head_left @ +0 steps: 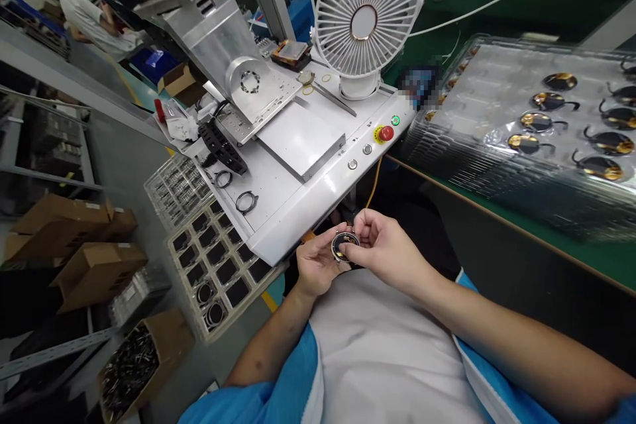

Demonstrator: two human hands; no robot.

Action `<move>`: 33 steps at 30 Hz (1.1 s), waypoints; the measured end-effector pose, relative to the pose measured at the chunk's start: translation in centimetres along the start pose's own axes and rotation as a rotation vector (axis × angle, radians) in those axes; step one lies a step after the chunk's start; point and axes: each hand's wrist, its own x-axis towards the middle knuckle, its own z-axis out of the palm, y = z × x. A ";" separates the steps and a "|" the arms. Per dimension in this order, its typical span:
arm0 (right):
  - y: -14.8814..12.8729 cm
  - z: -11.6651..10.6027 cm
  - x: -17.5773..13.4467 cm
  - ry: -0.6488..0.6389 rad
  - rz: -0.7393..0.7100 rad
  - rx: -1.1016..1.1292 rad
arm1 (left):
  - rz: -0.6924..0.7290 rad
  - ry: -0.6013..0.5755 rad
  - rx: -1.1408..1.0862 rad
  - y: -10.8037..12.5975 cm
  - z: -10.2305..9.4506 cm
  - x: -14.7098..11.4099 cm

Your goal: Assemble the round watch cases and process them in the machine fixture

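Close to my body, a small round black part with a silver rim and gold-coloured patches (338, 241) is held between both hands. My left hand (317, 264) is closed round its left side, cradling it from below. The fingers of my right hand (380, 248) grip its right edge, and the thumb presses on its face. The side turned away from me is hidden. Ahead of the hands is the front edge of a white machine (298, 222). Two black rings, a nearer ring (246, 202) and a farther ring (223, 178), lie on the machine's top at left.
A white fan (368, 20) stands at the machine's back. A red emergency stop button (385, 133) sits on its front panel. Stacked clear trays (477, 192) with round parts are at right. A compartment tray (211, 331) lies at left, near cardboard boxes (97, 271). Another person (94, 23) is far left.
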 end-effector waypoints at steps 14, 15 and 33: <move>0.8 -1.3 0.9 -0.096 0.192 -0.019 | 0.066 0.008 0.021 -0.2 0.4 0.1; 0.9 -1.6 0.9 -0.109 0.206 -0.055 | 0.082 0.004 0.036 -0.3 0.4 0.1; -3.6 -1.0 8.1 0.097 0.021 -0.172 | -0.029 0.336 -0.121 2.4 0.4 1.9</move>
